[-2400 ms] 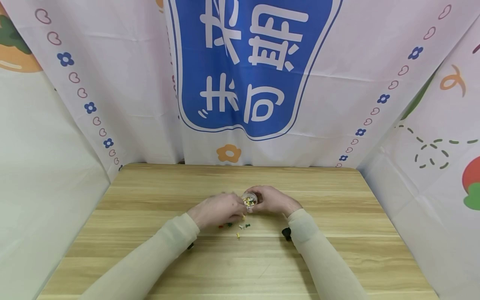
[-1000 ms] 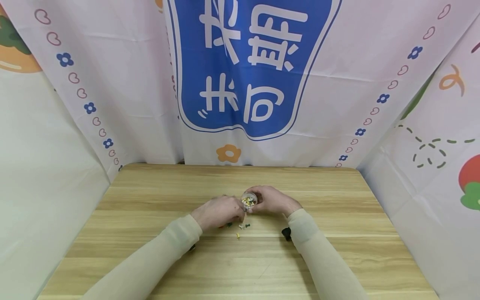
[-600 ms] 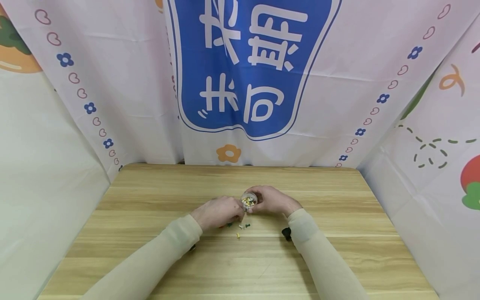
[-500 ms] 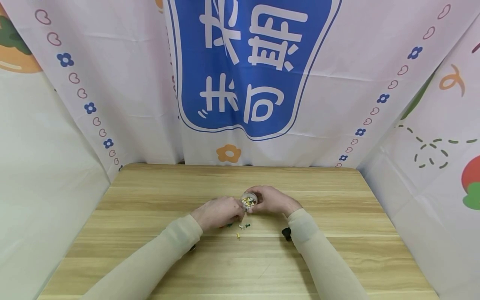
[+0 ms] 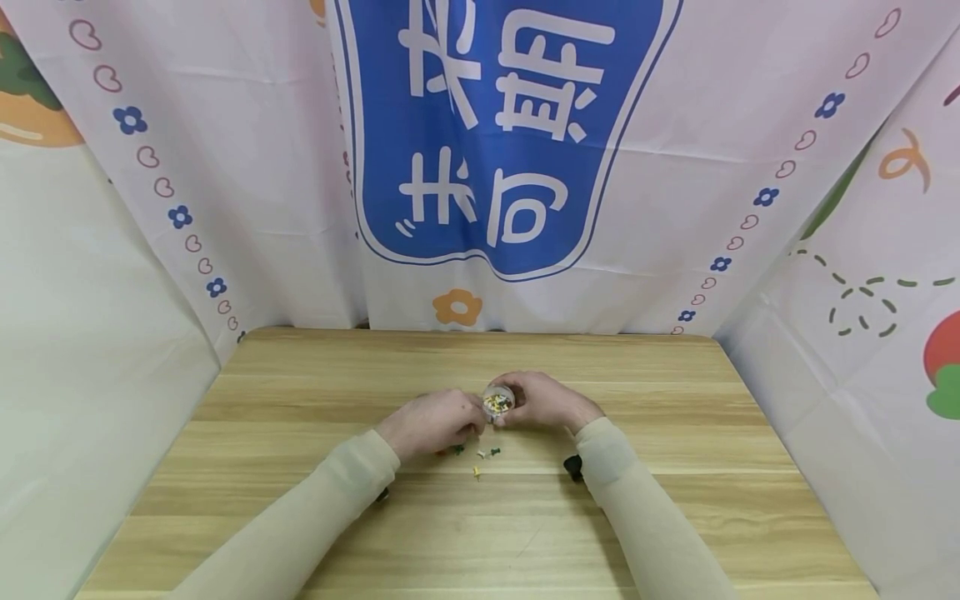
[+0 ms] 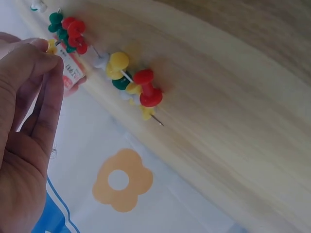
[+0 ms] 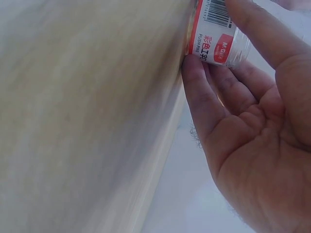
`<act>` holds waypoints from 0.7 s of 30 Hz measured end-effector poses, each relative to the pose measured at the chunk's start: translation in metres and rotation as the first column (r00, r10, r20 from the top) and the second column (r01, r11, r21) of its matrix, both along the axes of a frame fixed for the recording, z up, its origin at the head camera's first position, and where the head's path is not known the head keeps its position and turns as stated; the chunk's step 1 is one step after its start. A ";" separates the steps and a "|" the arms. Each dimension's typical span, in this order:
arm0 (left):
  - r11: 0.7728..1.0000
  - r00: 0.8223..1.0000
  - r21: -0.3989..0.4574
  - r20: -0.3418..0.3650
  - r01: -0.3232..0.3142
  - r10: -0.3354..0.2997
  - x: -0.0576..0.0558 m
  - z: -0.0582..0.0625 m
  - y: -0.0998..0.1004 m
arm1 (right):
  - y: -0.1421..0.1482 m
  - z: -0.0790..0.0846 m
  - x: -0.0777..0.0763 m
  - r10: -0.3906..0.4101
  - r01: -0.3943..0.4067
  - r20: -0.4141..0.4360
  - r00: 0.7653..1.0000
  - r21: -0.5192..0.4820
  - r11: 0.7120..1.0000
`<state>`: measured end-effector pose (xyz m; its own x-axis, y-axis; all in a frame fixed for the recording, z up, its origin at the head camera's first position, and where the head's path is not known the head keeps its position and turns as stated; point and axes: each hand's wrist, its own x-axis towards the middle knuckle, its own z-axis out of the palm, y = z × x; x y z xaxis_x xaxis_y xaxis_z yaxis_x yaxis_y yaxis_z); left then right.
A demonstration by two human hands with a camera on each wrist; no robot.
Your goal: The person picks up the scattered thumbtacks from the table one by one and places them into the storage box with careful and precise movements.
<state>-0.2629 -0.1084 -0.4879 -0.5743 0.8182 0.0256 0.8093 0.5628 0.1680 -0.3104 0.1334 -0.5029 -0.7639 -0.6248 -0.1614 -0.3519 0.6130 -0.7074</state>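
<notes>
A small clear jar (image 5: pixel 498 403) of mixed push pins stands near the table's middle, its open top toward me. My right hand (image 5: pixel 543 400) holds it from the right, fingers and thumb around the side; the right wrist view shows its red and white label (image 7: pixel 211 36). Just left of the jar is my left hand (image 5: pixel 435 421). Between thumb and fingertips it pinches a yellow push pin (image 6: pixel 52 46), as the left wrist view shows. Loose on the table lie a green push pin (image 5: pixel 495 452), a white push pin (image 5: pixel 482 454) and a yellow push pin (image 5: pixel 476 472).
Red push pins (image 6: pixel 76 31) and green push pins (image 6: pixel 56 20) lie grouped close under the left hand, with a nearer red push pin (image 6: pixel 149 90) by several others. A black object (image 5: pixel 573 467) shows beside the right sleeve. The wooden table (image 5: pixel 637 533) ends at a printed curtain (image 5: pixel 660 250).
A yellow push pin that lay just below the jar is no longer seen there. My left hand dipped toward that spot, then shifted slightly up and left. The right hand and jar stay put.
</notes>
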 end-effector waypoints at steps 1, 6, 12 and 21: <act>1.000 1.000 0.016 0.018 -0.012 0.012 0.000 0.001 -0.001 | 0.000 0.000 0.000 0.000 0.000 0.000 1.000 0.001 1.000; 0.994 0.998 0.090 0.032 -0.062 0.059 -0.001 0.009 -0.001 | 0.000 0.002 0.001 0.002 -0.002 -0.004 1.000 0.006 1.000; 0.983 0.994 0.144 0.007 -0.111 0.111 -0.004 0.014 0.004 | 0.001 0.003 0.002 0.000 0.000 0.001 1.000 0.007 1.000; 0.965 0.981 0.181 0.011 -0.192 0.193 -0.009 0.013 0.015 | 0.001 0.003 0.001 0.008 -0.007 -0.031 0.999 0.018 1.000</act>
<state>-0.2719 -0.0936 -0.4748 -0.7200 0.6736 0.1671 0.6901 0.6691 0.2759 -0.3090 0.1345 -0.4999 -0.7640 -0.6277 -0.1492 -0.3779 0.6228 -0.6850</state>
